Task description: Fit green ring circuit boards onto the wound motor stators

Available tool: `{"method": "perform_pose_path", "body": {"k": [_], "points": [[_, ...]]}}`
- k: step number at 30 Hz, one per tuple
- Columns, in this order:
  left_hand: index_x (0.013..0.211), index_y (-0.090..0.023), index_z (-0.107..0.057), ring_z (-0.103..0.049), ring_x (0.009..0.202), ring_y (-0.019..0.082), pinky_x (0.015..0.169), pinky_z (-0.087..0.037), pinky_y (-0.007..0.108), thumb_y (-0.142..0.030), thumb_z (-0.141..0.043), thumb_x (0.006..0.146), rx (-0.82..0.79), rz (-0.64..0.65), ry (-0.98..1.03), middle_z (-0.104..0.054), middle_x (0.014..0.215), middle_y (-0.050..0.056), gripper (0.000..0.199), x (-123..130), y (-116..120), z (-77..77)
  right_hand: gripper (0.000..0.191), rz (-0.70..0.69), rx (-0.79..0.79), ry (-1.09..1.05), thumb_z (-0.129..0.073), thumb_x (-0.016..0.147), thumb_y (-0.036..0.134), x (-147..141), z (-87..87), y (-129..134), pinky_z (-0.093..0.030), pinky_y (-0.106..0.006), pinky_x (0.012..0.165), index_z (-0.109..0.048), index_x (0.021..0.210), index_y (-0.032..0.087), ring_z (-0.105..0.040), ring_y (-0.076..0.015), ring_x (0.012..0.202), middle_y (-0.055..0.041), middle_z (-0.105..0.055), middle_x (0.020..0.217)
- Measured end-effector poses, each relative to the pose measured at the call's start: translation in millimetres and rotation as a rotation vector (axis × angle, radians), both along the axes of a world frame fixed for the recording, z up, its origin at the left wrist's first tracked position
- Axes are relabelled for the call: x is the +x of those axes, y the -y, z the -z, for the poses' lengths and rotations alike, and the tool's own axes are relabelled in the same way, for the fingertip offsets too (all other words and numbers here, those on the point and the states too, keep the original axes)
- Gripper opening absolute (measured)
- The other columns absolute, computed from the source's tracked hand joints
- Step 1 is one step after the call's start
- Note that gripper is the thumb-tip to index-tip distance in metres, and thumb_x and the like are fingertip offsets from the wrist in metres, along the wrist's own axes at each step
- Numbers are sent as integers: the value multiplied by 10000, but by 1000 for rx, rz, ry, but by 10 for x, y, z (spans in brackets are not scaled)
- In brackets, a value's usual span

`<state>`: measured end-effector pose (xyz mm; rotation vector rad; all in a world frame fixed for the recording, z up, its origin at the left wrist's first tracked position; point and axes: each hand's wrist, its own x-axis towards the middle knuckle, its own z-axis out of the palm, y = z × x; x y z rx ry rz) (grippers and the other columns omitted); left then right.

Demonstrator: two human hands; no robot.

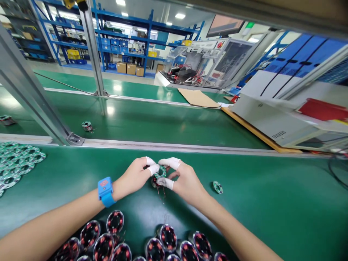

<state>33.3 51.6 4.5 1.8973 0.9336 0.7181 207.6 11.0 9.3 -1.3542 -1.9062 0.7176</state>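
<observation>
At the middle of the bench, my left hand (141, 175) pinches the left edge of a small green ring-shaped circuit board (162, 172). The board sits on top of a copper-wound motor stator (154, 181), whose thin wire leads hang down below. My right hand (182, 178) closes round the right side of both, thumb low and forefinger high. White finger cots cover the fingertips of each hand, and a blue band circles my left wrist. The fingers partly hide the stator. One loose circuit board (218, 187) lies to the right of my right hand.
Several stators (168, 237) stand along the near edge, below my forearms. A pile of ring circuit boards (19, 163) lies at far left. Beyond the metal rail (152, 145), a stator with a board (87, 126) rests on the green belt. An aluminium post (35, 87) rises at left.
</observation>
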Motion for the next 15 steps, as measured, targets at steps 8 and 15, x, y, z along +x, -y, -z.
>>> {"method": "perform_pose_path", "body": {"k": [8, 15], "points": [[807, -151, -607, -472, 813, 232, 693, -395, 349, -590, -683, 589, 530, 50, -583, -559, 824, 58, 496, 3, 82, 99, 267, 87, 215, 215, -664, 723, 329, 258, 180, 44, -518, -261, 499, -656, 948, 186, -581, -153, 602, -60, -643, 792], [763, -158, -596, -476, 805, 209, 666, -383, 318, -425, -684, 651, 540, 49, -634, -564, 815, 42, 302, -3, 79, 143, 319, -98, 361, 243, -585, 805, 372, 100, 311, 37, -549, -321, 687, -627, 1057, 182, -622, -205, 831, -103, -662, 954]]}}
